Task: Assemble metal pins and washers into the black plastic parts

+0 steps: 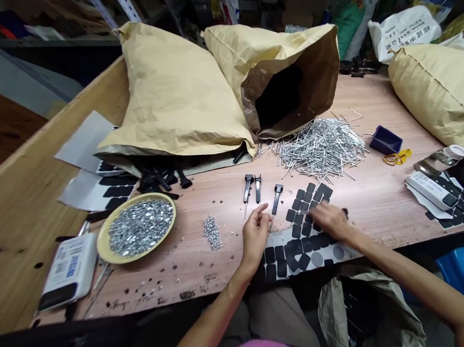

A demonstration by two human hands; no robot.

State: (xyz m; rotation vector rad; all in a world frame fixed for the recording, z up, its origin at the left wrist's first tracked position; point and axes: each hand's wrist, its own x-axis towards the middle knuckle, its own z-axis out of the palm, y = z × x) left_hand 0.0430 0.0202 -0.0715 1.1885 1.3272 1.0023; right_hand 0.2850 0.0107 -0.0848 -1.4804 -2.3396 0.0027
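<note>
My left hand [257, 227] is at the front of the table, fingers curled and thumb near the index finger; what they pinch, if anything, is hidden. Just beyond it lies a black plastic part with a metal pin [277, 198], its pin end by my fingertips. Two similar black parts [248, 184] lie farther left. Blurred by motion, my right hand [330, 221] is closed over loose black pads [297, 204]. A thin, pale metal tip [303, 212] sticks out left of its fingers. A sheet of black pads [289, 251] lies along the front edge, between my forearms.
A yellow bowl of metal washers [103, 248] and a small washer pile [211, 232] are on the left. Metal pins [324, 147] lie heaped before an open paper sack [251, 109]. Another sack [175, 88] stands left; a blue tray [386, 140] and jar [437, 161] are right.
</note>
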